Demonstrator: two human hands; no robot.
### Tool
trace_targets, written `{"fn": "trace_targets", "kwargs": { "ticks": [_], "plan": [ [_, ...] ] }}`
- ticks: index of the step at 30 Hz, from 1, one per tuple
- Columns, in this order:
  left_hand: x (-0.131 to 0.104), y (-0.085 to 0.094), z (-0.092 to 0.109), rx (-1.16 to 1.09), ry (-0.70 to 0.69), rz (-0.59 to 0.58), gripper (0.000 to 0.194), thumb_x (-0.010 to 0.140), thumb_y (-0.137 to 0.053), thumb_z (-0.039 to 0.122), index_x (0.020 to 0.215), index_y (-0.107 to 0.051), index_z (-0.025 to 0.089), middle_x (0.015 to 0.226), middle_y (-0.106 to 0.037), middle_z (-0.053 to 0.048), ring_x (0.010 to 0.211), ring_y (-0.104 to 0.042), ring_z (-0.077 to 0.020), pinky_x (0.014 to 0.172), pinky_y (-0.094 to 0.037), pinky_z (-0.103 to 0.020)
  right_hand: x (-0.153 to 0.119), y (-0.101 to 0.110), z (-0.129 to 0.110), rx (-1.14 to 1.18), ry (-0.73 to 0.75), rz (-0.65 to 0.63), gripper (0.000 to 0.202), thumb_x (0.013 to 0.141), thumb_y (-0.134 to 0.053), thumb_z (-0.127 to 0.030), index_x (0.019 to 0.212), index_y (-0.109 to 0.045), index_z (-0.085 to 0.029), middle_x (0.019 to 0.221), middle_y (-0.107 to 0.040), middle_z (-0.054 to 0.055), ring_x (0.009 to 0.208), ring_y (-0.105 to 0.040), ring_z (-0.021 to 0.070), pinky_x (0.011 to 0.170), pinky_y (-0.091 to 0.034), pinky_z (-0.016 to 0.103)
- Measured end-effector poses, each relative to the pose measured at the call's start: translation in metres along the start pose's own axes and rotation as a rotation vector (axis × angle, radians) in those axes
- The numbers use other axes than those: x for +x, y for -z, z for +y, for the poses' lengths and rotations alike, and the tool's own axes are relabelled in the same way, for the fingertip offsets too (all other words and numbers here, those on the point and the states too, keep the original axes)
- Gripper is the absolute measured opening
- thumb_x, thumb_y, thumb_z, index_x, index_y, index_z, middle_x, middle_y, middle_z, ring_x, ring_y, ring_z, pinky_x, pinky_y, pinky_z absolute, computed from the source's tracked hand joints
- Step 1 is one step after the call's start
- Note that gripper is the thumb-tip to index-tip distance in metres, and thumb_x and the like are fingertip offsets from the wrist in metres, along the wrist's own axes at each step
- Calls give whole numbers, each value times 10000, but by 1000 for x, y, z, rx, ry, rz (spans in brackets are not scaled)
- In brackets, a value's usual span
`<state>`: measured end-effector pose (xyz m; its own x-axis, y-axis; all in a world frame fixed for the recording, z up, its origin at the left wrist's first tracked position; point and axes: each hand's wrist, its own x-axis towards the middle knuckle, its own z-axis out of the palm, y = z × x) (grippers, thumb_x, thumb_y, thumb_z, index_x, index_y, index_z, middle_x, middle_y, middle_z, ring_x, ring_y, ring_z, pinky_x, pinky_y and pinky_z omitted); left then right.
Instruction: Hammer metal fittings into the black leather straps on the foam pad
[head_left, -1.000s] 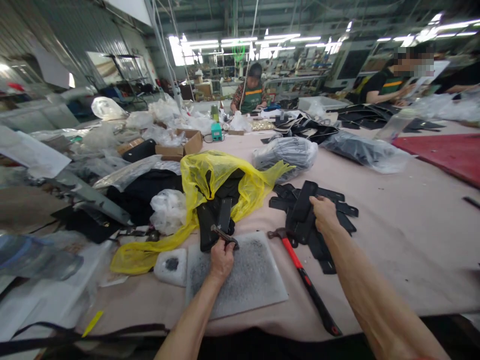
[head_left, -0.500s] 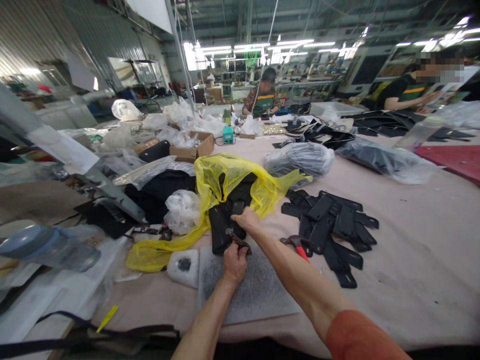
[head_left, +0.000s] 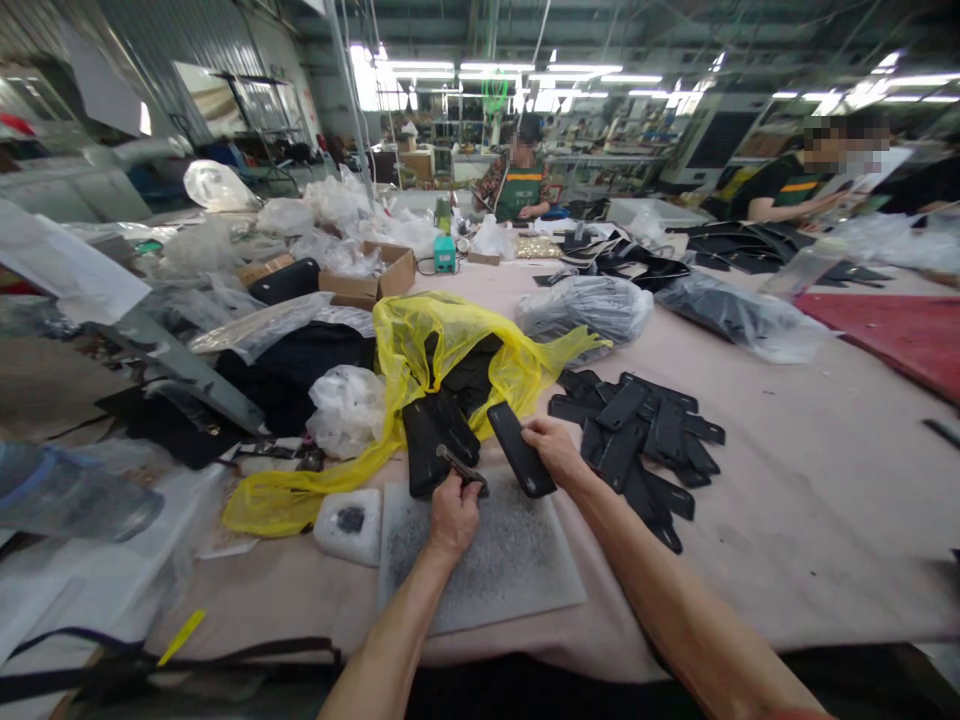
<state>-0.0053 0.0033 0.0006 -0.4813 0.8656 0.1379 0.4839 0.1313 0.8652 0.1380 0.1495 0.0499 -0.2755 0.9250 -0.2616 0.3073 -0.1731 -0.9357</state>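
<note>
My left hand (head_left: 455,515) is closed around a short metal punch (head_left: 459,464), held slanting above the back of a scuffed white board (head_left: 517,570). My right hand (head_left: 553,450) grips the right edge of a flat black strap piece (head_left: 519,448) with rounded corners and a small slot near its lower end. The piece is tilted over the board's rear edge. Behind my left hand, more black pieces (head_left: 427,440) stick out of a yellow mesh bag (head_left: 397,335). To the right of my right hand lies a loose pile of similar black pieces (head_left: 626,415).
A white block (head_left: 349,525) with a black smudge sits left of the board. Beyond are plastic-wrapped bundles (head_left: 589,308), a cardboard box (head_left: 390,275) and a teal device (head_left: 445,254). A metal post (head_left: 180,365) slants at the left. Two people work across the table.
My right hand has drawn a black strap piece away from the yellow bag, rightward over the board. My left hand keeps the punch. The red-handled hammer is now hidden from view.
</note>
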Motion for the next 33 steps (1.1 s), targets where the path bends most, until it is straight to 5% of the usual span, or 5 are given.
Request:
{"fn": "trace_targets", "kwargs": {
  "ticks": [5, 9, 21, 33],
  "plan": [
    [1, 0, 0, 16, -8, 10, 166, 828, -546, 238, 918, -668, 172, 838, -722, -71, 803, -678, -209, 741, -496, -287, -68, 3, 37, -114, 4, 0, 157, 707, -586, -312, 711, -651, -169, 649, -616, 1, 620, -531, 153, 574, -368, 252],
    [2, -1, -1, 60, 6, 17, 184, 833, -552, 275, 927, -670, 170, 857, -723, -77, 818, -676, -218, 754, -496, -296, -95, -8, 48, -275, 43, 66, 228, 752, -569, -240, 952, -658, -176, 708, -626, 15, 674, -557, 173, 612, -366, 262],
    [2, -1, -2, 80, 6, 22, 204, 842, -548, 287, 959, -679, 182, 868, -734, -63, 836, -687, -210, 773, -510, -287, -103, -12, 44, -666, 101, -35, 420, 846, -510, -240, 1259, -572, -197, 964, -713, 112, 909, -652, 251, 765, -435, 313],
    [3, 0, 0, 65, 10, 13, 213, 849, -545, 301, 951, -683, 174, 892, -739, -73, 844, -692, -214, 768, -515, -299, -110, -20, 41, -790, 147, -67, 333, 886, -470, -197, 1196, -590, -187, 1025, -689, 148, 935, -646, 270, 782, -438, 343]
  ]
}}
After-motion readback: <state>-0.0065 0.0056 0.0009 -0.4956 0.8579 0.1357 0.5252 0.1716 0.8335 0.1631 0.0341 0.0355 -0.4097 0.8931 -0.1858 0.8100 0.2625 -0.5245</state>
